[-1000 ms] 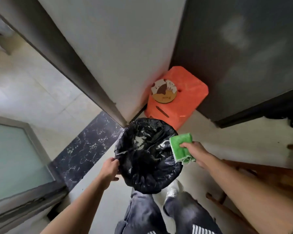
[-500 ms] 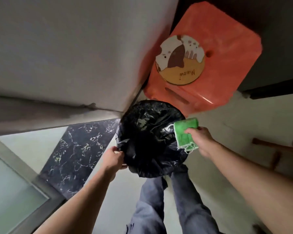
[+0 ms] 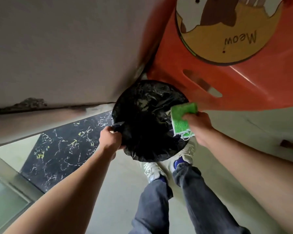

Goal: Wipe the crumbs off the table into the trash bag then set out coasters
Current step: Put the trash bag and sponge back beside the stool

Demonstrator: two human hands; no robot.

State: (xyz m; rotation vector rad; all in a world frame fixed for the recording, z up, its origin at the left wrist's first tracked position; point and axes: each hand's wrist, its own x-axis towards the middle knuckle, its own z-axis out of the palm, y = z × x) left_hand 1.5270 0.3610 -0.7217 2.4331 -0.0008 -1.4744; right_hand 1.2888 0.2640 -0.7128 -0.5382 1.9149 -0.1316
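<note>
A black trash bag (image 3: 147, 122) lines a round bin on the floor, its mouth wide open. My left hand (image 3: 109, 137) grips the bag's left rim. My right hand (image 3: 199, 127) holds a folded green cloth (image 3: 181, 119) over the bag's right rim. A round wooden coaster (image 3: 227, 31) with a cat picture and the word "Meow" lies on an orange plastic stool (image 3: 243, 78) just behind the bin.
A grey wall (image 3: 66, 48) meets the stool at the corner behind the bin. Black marble flooring (image 3: 61, 149) and a glass door frame (image 3: 5, 191) lie to the left. My legs and white shoes (image 3: 152, 169) stand right below the bin. A wooden piece (image 3: 291, 145) shows at far right.
My head has dropped closer, so the bin, stool and coaster fill more of the view. Both hands keep their hold at the bag's rim; the left now clutches the plastic tighter.
</note>
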